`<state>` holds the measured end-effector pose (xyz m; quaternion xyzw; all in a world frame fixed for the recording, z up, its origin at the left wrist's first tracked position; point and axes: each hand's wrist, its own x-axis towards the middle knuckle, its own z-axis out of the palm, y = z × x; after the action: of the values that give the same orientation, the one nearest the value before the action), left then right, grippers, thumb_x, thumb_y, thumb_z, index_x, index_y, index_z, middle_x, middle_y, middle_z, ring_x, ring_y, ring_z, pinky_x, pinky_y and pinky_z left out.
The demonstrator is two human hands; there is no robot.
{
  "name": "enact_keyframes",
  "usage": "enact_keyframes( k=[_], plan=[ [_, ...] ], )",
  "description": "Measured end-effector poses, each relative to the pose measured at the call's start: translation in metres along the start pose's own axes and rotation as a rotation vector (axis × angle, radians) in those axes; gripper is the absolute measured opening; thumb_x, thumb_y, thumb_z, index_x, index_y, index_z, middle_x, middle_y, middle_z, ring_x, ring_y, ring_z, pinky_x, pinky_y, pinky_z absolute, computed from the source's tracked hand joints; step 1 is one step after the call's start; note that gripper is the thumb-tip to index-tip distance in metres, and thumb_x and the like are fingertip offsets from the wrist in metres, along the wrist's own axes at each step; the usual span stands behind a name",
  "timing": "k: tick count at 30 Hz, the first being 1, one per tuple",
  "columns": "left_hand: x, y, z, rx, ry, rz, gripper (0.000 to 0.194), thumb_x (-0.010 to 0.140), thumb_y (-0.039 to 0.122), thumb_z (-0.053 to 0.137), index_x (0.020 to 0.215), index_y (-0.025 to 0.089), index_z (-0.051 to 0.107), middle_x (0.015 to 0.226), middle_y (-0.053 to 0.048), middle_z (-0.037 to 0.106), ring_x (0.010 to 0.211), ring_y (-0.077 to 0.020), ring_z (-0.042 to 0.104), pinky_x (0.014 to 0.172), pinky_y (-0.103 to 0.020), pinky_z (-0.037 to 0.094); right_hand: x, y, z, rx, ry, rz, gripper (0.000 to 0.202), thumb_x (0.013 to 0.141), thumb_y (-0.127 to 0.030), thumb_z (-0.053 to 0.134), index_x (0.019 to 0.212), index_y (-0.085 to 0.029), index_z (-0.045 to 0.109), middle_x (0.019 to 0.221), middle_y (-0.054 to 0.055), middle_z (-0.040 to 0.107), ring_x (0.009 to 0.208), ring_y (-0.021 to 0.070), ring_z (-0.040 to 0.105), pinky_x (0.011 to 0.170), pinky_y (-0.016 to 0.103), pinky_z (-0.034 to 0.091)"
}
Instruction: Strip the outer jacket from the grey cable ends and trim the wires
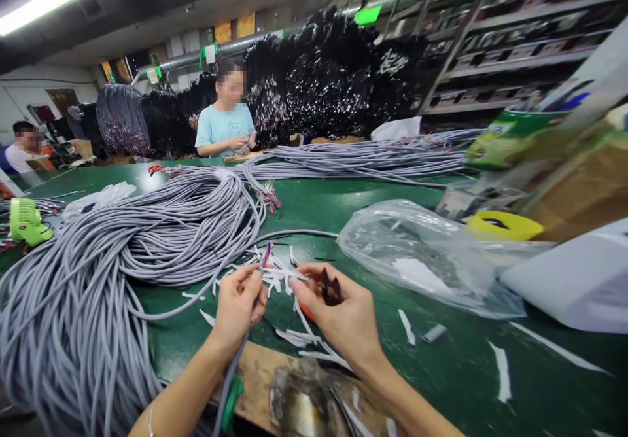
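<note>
Pinched in my left hand [242,298] is the end of a grey cable [229,375], with thin red and blue wires [267,254] sticking up from it. My right hand [341,309] is closed round a cutting tool with dark jaws [330,286] and a red-orange handle. Its thumb and forefinger pinch a white strip [284,272] that reaches across to the cable end. White scraps [299,339] lie on the green table [314,195] around and beneath both hands.
A large bundle of grey cables [186,221] covers the left side. At the right are a clear plastic bag [392,247], yellow tape roll [505,226] and white container [574,280]. A wooden board [260,371] lies at the near edge. A person [226,126] works across the table.
</note>
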<state>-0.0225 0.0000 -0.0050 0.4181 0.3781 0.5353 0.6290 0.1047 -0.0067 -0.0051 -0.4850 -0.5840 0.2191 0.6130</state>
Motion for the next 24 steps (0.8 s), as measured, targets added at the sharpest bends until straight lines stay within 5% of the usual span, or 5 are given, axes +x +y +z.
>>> enact_keyframes(
  k=[4,12,18,24],
  plan=[
    [0.001,-0.002,0.001,0.060,0.032,0.037,0.054,0.057,0.053,0.068,0.086,0.009,0.053,0.042,0.009,0.046,0.024,0.0001,0.027,0.027,-0.014,0.015,-0.006,0.000,-0.001,-0.076,0.091,-0.146,0.013,0.070,-0.029,0.060,0.074,-0.016,0.060,0.047,-0.006,0.046,0.036,0.0063,0.041,0.035,0.016,0.034],
    [0.000,-0.001,0.001,0.052,-0.011,0.005,0.051,0.057,0.052,0.069,0.081,0.010,0.053,0.042,0.008,0.046,0.024,0.0007,0.027,0.027,-0.013,0.013,-0.011,0.006,0.001,-0.237,0.037,-0.427,0.008,0.078,-0.018,0.055,0.076,-0.018,0.062,0.062,0.000,0.066,0.045,0.0093,0.056,0.047,0.019,0.043],
    [0.000,0.004,-0.002,-0.080,-0.144,-0.102,0.044,0.057,0.049,0.070,0.072,0.012,0.051,0.043,0.009,0.043,0.024,0.0023,0.021,0.025,-0.013,0.008,-0.008,0.009,0.002,-0.180,-0.092,-0.224,0.015,0.077,-0.024,0.051,0.068,-0.018,0.061,0.056,0.000,0.063,0.043,0.0111,0.055,0.042,0.019,0.042],
    [-0.002,0.002,-0.001,-0.070,-0.141,-0.040,0.048,0.062,0.046,0.069,0.091,0.013,0.051,0.041,0.010,0.045,0.023,0.0015,0.022,0.026,-0.013,0.008,-0.008,-0.001,0.003,0.005,-0.105,-0.008,0.020,0.069,-0.035,0.059,0.070,-0.015,0.062,0.047,-0.004,0.049,0.037,0.0073,0.039,0.033,0.018,0.032]
  ],
)
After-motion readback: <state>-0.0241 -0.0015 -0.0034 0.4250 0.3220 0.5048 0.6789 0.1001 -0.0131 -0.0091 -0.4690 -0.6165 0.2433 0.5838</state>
